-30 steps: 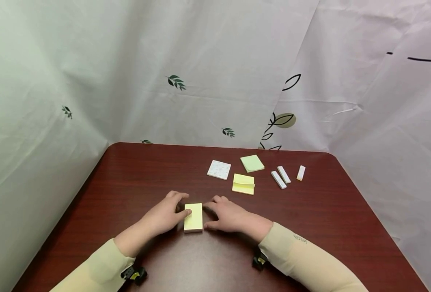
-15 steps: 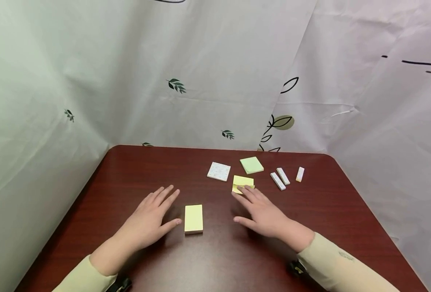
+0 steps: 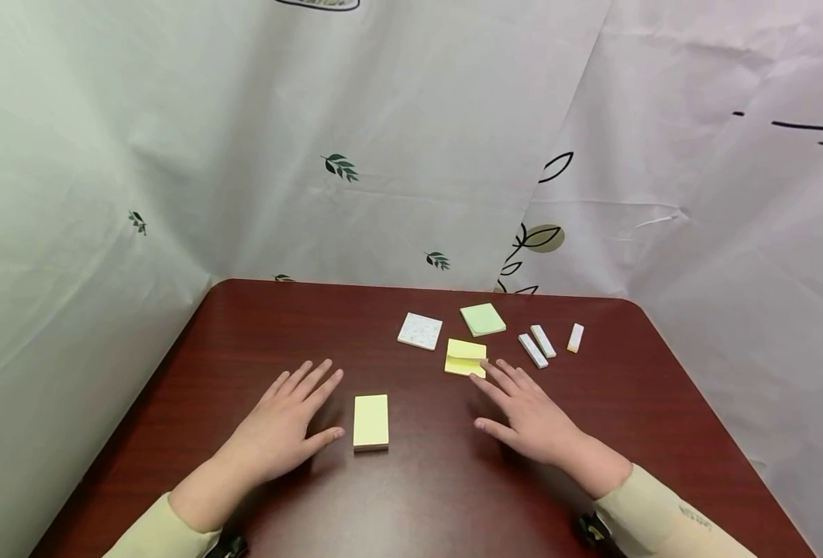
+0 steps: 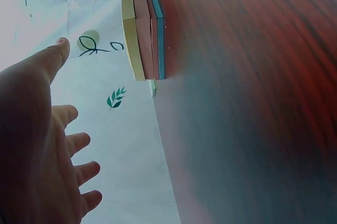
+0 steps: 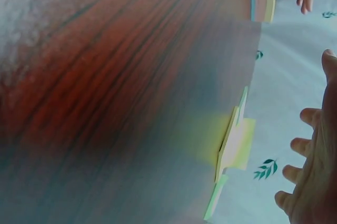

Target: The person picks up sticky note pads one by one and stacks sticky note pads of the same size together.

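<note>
The left hand, fingers straight and fanned wide, holds nothing; its thumb ends just beside, apart from, an oblong stack of paper pads, yellow on top with pinkish and blue layers beneath. The right hand is likewise spread flat and holds nothing, a broad stretch of dark red wood-grain tabletop lying between its thumb and the stack. Just past the right fingertips is a square yellow paper pad with a raised sheet; the right wrist view shows a gap between them. Farther ahead of that hand are a square pale green pad, two slim white oblong blocks side by side and a third white block; a speckled white square pad lies ahead, between both hands. The tabletop's side edges run outside each forearm, its far edge well beyond the fingers, against pale leaf-printed sheeting.
</note>
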`<state>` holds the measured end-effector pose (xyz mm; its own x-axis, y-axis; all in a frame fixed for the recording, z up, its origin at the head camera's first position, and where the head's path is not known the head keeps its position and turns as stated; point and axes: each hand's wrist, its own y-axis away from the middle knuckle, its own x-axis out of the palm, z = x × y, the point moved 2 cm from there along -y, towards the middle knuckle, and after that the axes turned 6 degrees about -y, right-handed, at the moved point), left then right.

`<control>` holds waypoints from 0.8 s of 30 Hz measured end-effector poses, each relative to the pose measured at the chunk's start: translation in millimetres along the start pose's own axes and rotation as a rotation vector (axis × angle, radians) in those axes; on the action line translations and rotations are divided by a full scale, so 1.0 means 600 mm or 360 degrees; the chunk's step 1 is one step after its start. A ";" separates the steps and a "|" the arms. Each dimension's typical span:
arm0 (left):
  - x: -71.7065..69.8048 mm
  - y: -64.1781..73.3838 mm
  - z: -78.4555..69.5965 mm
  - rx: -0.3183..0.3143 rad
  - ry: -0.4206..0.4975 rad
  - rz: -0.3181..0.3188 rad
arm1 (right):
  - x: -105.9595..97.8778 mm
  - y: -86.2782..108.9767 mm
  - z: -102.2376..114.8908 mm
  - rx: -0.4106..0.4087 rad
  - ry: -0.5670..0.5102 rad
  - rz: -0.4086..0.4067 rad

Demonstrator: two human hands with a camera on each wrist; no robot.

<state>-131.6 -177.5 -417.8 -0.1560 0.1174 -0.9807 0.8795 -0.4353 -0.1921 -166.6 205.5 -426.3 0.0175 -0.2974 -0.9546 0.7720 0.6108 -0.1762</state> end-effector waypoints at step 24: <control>0.004 0.008 -0.007 -0.0002 -0.0033 0.0030 | 0.015 -0.091 -0.044 0.0174 -0.0013 -0.0059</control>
<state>-125.9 -175.9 -420.8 -0.1485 0.0909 -0.9847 0.8829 -0.4363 -0.1734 -225.5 189.0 -431.7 -0.0072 -0.3246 -0.9458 0.8369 0.5157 -0.1834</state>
